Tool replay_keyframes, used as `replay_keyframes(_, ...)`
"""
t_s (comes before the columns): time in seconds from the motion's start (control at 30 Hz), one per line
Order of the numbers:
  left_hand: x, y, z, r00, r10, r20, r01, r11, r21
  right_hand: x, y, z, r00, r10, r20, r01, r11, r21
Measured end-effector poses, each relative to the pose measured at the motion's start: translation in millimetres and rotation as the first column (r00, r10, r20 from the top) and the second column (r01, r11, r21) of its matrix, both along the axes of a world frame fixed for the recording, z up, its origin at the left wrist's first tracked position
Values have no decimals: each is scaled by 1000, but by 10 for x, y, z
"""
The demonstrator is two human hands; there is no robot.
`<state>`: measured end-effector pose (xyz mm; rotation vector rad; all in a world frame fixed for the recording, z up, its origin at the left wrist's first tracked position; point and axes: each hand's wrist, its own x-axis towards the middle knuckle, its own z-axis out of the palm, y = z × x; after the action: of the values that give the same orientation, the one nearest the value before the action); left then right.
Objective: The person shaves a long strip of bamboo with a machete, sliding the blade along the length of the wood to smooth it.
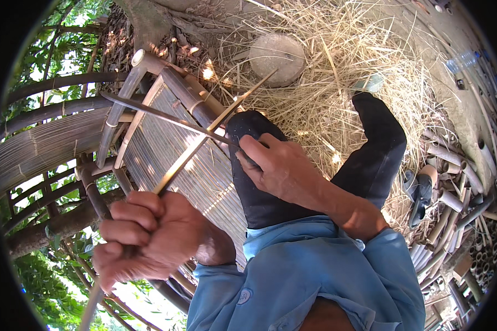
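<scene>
My left hand (pixel 149 234) is closed in a fist around a long, narrow bamboo strip (pixel 178 165). The strip slants up and right from the lower left, past the fist, and its thin far end tapers over the ground. In my right hand (pixel 284 168), by my dark-trousered knee, is a knife with a long, narrow, dark blade (pixel 154 114). Its blade points up and left and crosses the strip, apparently touching it, above the bench. My right fingers wrap the handle and hide most of it.
A slatted bamboo bench (pixel 165 138) stands beside my legs on the left. Loose straw (pixel 337 60) covers the ground around a round, flat-topped block (pixel 281 49). Bamboo offcuts (pixel 453 201), dark sandals (pixel 419 196) and a clear plastic bottle (pixel 463 62) lie at the right.
</scene>
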<state>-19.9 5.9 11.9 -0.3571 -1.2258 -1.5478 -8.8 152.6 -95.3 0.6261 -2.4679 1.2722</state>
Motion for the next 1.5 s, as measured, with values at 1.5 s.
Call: replay_keyframes(1.5,-177,-324,46,956,290,-40,-292,954,-75,-466,26,-895,985,24,173,-27,1000,16)
